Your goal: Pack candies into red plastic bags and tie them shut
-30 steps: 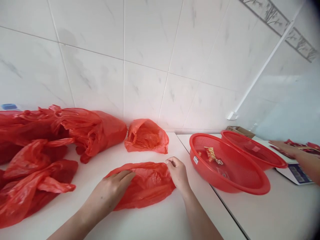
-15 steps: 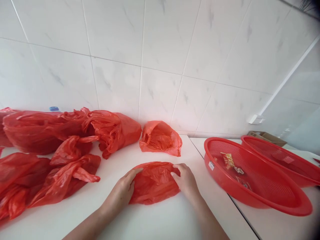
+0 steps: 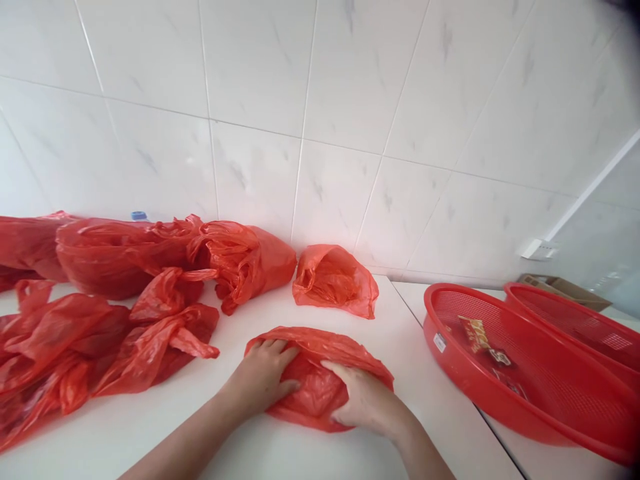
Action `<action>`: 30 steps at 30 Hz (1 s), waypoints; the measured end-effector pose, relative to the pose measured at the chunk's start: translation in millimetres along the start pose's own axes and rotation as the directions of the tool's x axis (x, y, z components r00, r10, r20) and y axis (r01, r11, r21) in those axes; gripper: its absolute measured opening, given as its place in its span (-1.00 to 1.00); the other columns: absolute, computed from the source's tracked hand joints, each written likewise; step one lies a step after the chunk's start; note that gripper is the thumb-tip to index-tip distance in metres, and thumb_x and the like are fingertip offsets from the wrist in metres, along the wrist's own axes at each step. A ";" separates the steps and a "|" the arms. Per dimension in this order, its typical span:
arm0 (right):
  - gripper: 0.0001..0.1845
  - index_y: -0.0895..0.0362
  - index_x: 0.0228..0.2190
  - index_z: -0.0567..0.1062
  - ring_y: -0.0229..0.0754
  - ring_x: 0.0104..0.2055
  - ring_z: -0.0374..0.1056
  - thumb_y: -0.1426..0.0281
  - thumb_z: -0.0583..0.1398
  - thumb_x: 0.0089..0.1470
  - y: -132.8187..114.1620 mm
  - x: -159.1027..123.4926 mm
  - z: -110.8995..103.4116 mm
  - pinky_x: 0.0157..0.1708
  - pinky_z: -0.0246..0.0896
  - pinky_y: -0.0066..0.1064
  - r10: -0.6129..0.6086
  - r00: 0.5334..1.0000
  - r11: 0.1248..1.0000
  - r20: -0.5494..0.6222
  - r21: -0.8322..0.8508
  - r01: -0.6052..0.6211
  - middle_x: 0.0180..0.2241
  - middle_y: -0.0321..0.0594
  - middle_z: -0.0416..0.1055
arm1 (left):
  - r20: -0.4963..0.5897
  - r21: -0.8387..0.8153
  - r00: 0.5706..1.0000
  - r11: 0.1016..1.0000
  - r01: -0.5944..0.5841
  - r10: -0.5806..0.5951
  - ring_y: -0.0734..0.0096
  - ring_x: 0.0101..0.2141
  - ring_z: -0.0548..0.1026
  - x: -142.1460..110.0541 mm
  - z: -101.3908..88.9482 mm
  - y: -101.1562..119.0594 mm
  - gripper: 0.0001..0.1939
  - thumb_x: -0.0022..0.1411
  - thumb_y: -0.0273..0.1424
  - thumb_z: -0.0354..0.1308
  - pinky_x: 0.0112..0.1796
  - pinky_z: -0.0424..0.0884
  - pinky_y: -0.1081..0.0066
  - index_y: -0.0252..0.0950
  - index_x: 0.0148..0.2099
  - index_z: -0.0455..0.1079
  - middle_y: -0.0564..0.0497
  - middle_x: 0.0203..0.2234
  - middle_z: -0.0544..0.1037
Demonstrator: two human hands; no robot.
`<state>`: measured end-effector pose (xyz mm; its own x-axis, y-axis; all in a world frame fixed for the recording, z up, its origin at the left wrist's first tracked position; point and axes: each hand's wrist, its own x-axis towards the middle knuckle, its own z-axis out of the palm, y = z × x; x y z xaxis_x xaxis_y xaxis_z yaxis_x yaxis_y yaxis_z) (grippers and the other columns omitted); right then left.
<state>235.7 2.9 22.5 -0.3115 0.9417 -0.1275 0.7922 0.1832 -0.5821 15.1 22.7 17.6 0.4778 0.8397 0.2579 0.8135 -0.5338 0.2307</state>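
Note:
A red plastic bag (image 3: 320, 387) lies on the white table before me, its mouth facing up and spread wide. My left hand (image 3: 261, 379) reaches into the left side of the mouth, thumb apart from the fingers, touching the plastic. From the right, my right hand (image 3: 363, 400) is also inside the mouth with fingers and thumb spread. Both hands are open against the bag and grip nothing that I can see. Just behind it, another opened red bag (image 3: 334, 280) stands near the wall.
Several filled red plastic bags (image 3: 125, 257) crowd the left and back of the white table (image 3: 225, 433). On the right are a red mesh basket (image 3: 500, 400) holding small snack packets (image 3: 475, 333) and a second red basket (image 3: 565, 310). A cardboard box (image 3: 565, 291) sits behind them.
My hands have moved from the bag's rim to deeper inside its mouth, fingers more spread. The bag's mouth is wider. The whole view has shifted slightly left.

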 end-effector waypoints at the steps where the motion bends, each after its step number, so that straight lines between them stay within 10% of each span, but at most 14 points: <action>1: -0.16 -0.10 0.10 0.31 0.05 0.09 0.27 0.42 0.30 -0.30 1.6 -0.1 -3.5 -0.02 0.22 -0.20 0.031 0.999 0.998 -0.024 0.061 -0.030 0.07 -0.19 0.34 | -0.002 -0.002 1.000 1.000 -0.011 0.011 0.01 -0.10 0.45 -1.2 -0.9 -2.6 -0.56 0.07 -0.30 0.24 -0.10 0.37 0.02 -0.19 0.03 0.38 -0.12 -0.12 0.51; 8: -0.66 0.04 -0.15 0.30 -0.20 -0.45 0.31 0.15 0.08 0.07 19.6 14.8 -11.2 -0.47 0.23 -0.40 0.177 0.919 0.950 -0.353 0.305 -0.066 -0.48 -0.34 0.34 | -0.137 0.085 0.959 0.967 -0.240 0.250 0.12 -0.02 0.38 -5.7 -5.1 -1.3 -0.66 0.24 -0.55 -0.03 -0.04 0.34 0.12 -0.21 0.03 0.33 -0.11 0.01 0.43; 13: -0.76 0.02 -0.25 0.37 -0.24 -0.55 0.25 0.19 0.07 0.08 25.8 17.0 -11.3 -0.55 0.18 -0.43 0.155 0.928 0.918 -0.339 0.397 -0.007 -0.54 -0.39 0.28 | -0.268 -0.019 0.963 1.000 0.020 -0.024 0.10 -0.01 0.35 -8.1 8.2 -5.1 -0.50 0.15 -0.57 0.01 -0.04 0.34 0.10 -0.17 0.14 0.23 -0.14 0.04 0.32; 21: -0.76 0.07 -0.38 0.45 -0.22 -0.47 0.34 0.23 0.05 0.13 -7.4 -2.0 -22.5 -0.42 0.28 -0.40 -0.004 0.847 0.910 -0.532 0.349 0.223 -0.48 -0.28 0.40 | -0.248 -0.416 0.916 0.889 0.192 -0.314 0.35 -0.20 0.45 -7.3 14.1 -11.1 -0.51 0.13 -0.58 -0.05 -0.16 0.42 0.30 -0.15 0.11 0.19 -0.01 -0.12 0.38; 26: -0.72 0.02 -0.21 0.50 -0.17 -0.13 0.39 0.29 0.03 0.17 -15.9 2.7 -17.4 -0.10 0.30 -0.35 -0.146 0.885 0.943 -0.441 0.208 0.259 -0.19 -0.24 0.48 | -0.366 -0.530 0.898 0.848 0.014 -0.243 0.36 -0.24 0.48 -7.2 17.8 -8.1 -0.60 0.21 -0.58 -0.11 -0.18 0.46 0.30 -0.16 0.06 0.23 -0.01 -0.17 0.42; 30: -0.54 -0.01 0.10 0.35 0.00 0.25 0.05 0.27 0.06 0.16 -17.1 17.2 4.3 0.21 -0.04 -0.07 -0.151 0.957 0.988 -0.248 -0.029 0.149 0.18 -0.17 0.21 | -0.468 -0.533 0.857 0.842 -0.080 -0.214 0.30 -0.16 0.48 -9.7 17.4 -7.1 -0.70 0.27 -0.52 -0.09 -0.15 0.46 0.32 -0.17 0.01 0.28 -0.01 -0.19 0.46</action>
<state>214.6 14.7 26.9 -0.2877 0.9433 0.1655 0.7518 0.3296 -0.5711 10.5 20.1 -2.8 0.0801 0.7876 0.6110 0.4703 -0.5703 0.6735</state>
